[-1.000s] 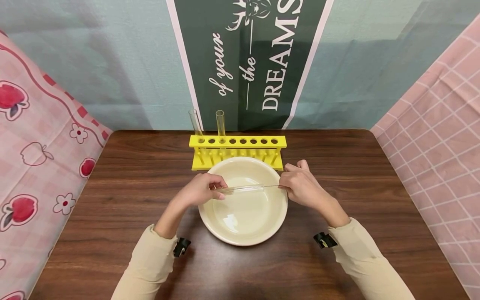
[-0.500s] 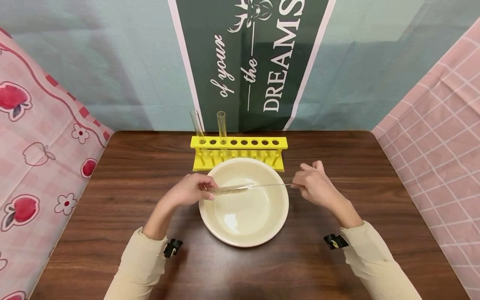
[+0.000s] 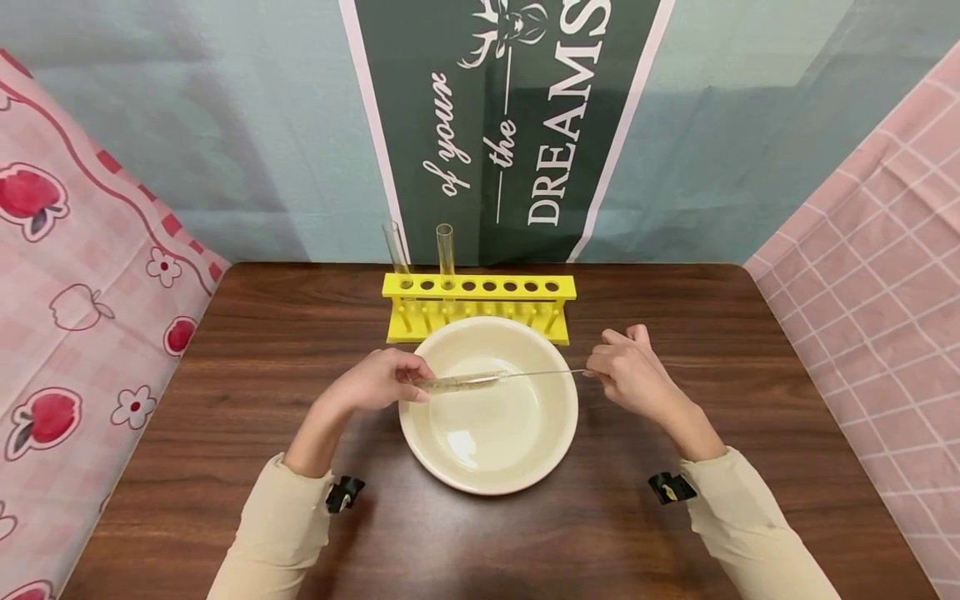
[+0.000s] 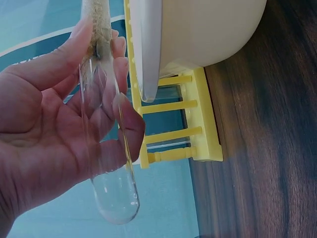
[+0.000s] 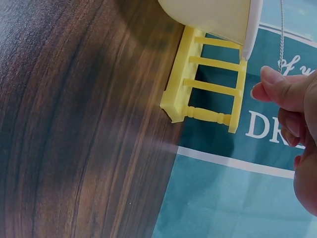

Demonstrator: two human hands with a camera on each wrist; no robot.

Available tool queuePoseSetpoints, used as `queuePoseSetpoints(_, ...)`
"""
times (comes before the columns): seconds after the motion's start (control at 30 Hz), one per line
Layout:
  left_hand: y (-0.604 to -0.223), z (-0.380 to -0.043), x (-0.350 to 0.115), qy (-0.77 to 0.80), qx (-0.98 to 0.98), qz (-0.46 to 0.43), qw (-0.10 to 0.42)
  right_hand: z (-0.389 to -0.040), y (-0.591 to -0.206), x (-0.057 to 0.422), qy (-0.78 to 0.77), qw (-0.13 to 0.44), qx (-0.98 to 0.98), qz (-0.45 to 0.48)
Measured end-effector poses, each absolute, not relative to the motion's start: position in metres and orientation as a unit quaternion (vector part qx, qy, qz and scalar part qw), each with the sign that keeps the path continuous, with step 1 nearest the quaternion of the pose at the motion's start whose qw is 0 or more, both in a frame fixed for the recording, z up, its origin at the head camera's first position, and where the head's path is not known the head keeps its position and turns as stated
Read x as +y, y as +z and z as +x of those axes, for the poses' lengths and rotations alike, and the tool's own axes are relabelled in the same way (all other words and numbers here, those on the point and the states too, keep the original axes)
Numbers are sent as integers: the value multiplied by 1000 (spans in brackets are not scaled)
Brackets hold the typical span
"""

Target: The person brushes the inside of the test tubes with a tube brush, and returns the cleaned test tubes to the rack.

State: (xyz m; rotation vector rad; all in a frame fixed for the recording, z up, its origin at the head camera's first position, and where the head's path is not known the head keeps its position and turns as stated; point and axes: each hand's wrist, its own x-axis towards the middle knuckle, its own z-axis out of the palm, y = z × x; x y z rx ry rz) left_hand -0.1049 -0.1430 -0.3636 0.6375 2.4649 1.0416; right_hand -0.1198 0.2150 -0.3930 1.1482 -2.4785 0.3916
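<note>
Over the cream bowl (image 3: pixel 487 485), my left hand (image 3: pixel 378 379) holds a glass test tube (image 4: pixel 116 201) lying nearly level, its mouth toward the right. The rounded bottom sticks out past the palm in the left wrist view. Inside the tube is a test tube brush (image 4: pixel 100 22), its bristles ending around the fingers and the glass beyond them without bristles. To the right of the bowl, my right hand (image 3: pixel 630 371) pinches the brush's twisted wire handle (image 5: pixel 282 32) between thumb and fingertips. The wire runs straight between both hands.
Behind the bowl stands a yellow test tube rack (image 3: pixel 480 287), with one clear test tube (image 3: pixel 446 250) and another test tube (image 3: pixel 395 250) upright at its left side. All sit on a dark wooden table (image 3: pixel 675 333). Patterned cloths hang at the back and sides.
My hands have moved apart, left hand to the left with the tube, right hand to the right. More of the brush's wire shows outside the tube mouth. The last half second shows little movement.
</note>
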Motion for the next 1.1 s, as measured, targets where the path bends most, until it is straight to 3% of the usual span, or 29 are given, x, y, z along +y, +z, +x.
queuePoseSetpoints(1.1,-363,-105,-158,384,865,232,224,-120,-394,224,146,158,-896,388)
